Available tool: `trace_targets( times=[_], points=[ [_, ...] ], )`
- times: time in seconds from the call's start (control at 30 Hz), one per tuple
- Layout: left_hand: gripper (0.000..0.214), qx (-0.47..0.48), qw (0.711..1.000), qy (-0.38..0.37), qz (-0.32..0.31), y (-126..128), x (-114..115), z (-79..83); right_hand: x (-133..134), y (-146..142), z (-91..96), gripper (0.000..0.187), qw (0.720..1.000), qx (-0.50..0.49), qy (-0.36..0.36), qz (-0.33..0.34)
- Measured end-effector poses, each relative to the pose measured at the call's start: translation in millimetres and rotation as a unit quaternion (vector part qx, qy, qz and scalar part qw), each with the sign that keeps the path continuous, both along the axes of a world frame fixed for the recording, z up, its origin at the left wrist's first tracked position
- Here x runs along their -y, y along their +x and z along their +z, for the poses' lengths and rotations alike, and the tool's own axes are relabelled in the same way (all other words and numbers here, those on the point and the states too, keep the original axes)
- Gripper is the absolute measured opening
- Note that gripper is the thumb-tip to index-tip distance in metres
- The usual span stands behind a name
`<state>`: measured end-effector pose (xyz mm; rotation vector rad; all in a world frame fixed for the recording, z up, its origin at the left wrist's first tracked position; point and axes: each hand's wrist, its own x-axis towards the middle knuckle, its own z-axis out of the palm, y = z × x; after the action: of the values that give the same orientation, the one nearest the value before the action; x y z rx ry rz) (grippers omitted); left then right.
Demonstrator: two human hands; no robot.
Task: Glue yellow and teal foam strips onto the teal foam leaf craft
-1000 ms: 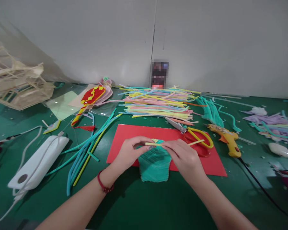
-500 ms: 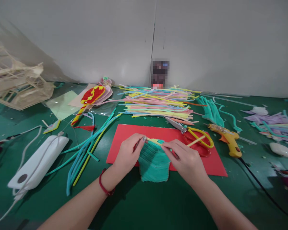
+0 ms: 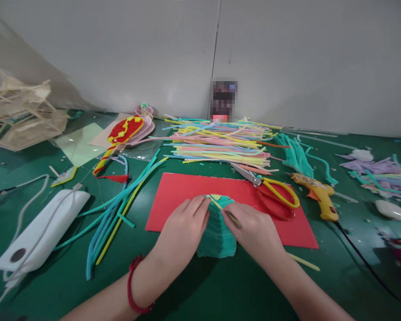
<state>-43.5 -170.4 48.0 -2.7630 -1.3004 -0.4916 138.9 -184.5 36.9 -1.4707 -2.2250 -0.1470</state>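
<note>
A teal fan-shaped piece [image 3: 217,234] built of layered strips lies on the front edge of a red sheet [image 3: 173,196], with a small yellow tip at its top. My left hand [image 3: 183,229] lies flat against its left side, fingers stretched out. My right hand [image 3: 254,229] covers its right side, fingers closed on a thin yellow strip [image 3: 232,218]. That strip runs slantwise from the piece's top, passes under the hand, and its far end [image 3: 304,262] shows on the green table.
Red-and-yellow scissors [image 3: 277,198] and a yellow glue gun [image 3: 317,198] with a black cable lie to the right. A heap of coloured strips [image 3: 220,142] is behind the sheet. Long teal strips [image 3: 120,209] and a white device [image 3: 40,229] lie to the left.
Both hands came down from holding the yellow strip level above the piece. They now press on its two sides, and the strip has swung to slant down to the right.
</note>
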Motion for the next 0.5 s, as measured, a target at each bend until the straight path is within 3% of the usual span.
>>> trace_targets(
  times=[0.13,0.5],
  points=[
    [0.034,-0.021,0.999,-0.032,-0.036,3,10,-7.5,0,0,-3.4,0.029,1.0,0.0,-0.017,-0.012],
    [0.035,0.004,0.996,-0.089,0.008,6,11,-13.5,3,-1,-1.3,0.033,1.0,0.004,-0.029,-0.012]
  ],
)
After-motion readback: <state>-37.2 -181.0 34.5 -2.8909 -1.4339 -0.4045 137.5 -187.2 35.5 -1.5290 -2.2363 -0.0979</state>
